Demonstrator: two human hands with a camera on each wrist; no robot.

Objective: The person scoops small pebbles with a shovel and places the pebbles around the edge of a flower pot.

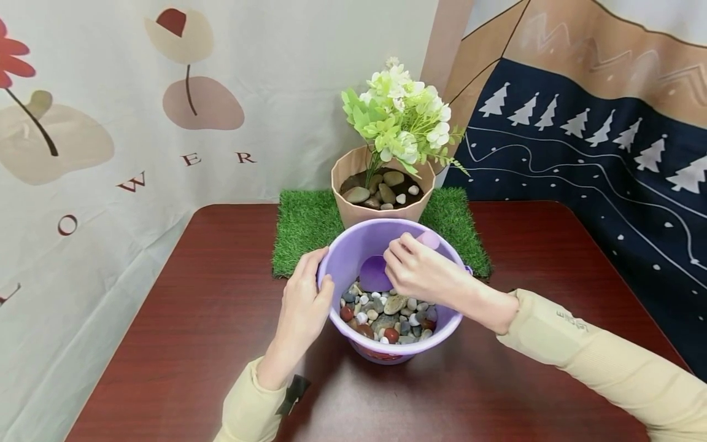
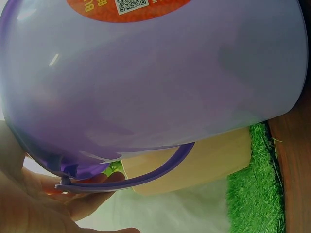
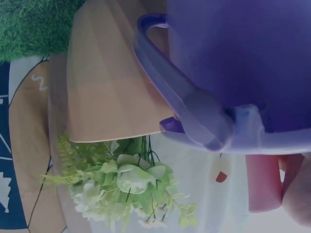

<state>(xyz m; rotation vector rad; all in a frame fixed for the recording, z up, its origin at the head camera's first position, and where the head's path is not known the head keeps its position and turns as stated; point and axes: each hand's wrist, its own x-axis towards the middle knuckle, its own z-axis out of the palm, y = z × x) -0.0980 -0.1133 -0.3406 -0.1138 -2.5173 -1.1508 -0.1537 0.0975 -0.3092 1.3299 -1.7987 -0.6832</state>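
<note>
A purple bucket [image 1: 394,348] stands on the table with many stones [image 1: 381,316] lying in its bottom. My left hand [image 1: 304,301] rests against its left rim, fingers fairly straight, thumb overlapping the edge. In the left wrist view, those fingers [image 2: 82,206] lie beside the bucket's folded handle [image 2: 160,170]. Over the bucket's opening, my right hand [image 1: 422,267] grips the pink handle [image 1: 429,239] of a small toy shovel. The shovel's purple blade [image 1: 375,274] points down, close over the stones. Part of the shovel is hidden behind my fingers.
Right behind the bucket, a beige pot [image 1: 381,213] with white-flowered greenery [image 1: 405,116] stands on a green artificial-grass mat [image 1: 301,236]. The table [image 1: 204,319] is dark reddish wood. A patterned cloth [image 1: 265,110] hangs behind, and a navy one [image 1: 580,159] at the right.
</note>
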